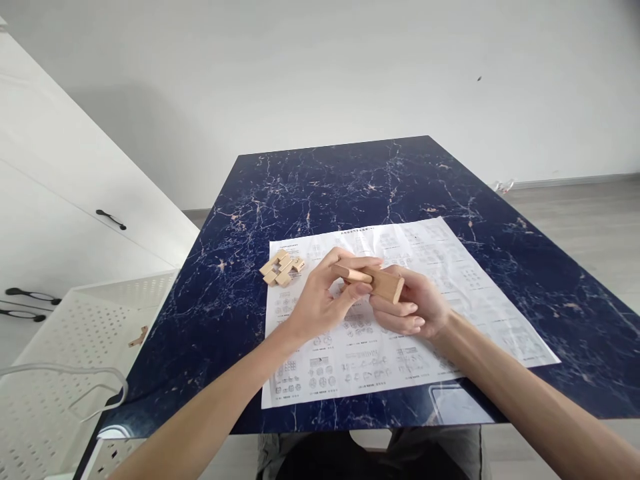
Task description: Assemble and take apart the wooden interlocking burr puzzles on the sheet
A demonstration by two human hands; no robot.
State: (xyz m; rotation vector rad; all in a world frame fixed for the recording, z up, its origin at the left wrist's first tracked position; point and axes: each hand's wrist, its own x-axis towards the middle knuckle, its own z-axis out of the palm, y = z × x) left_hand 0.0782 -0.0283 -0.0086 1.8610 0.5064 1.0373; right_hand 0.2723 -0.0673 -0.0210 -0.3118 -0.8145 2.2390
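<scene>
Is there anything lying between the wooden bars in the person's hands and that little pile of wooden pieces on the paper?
Nothing visible does. The left hand and right hand hold wooden bars above the instruction sheet. The pile of wooden pieces lies just left of the left hand, with only bare printed paper between them.

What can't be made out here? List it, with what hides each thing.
Head view only:
- Wooden pieces: how many and how they join, covered by the left hand and right hand.
- Instruction sheet: diagrams and print too small to read.
- Loose wooden pieces: their count, too small and bunched together.
- Small tan object in the white basket: too small to identify.
</scene>
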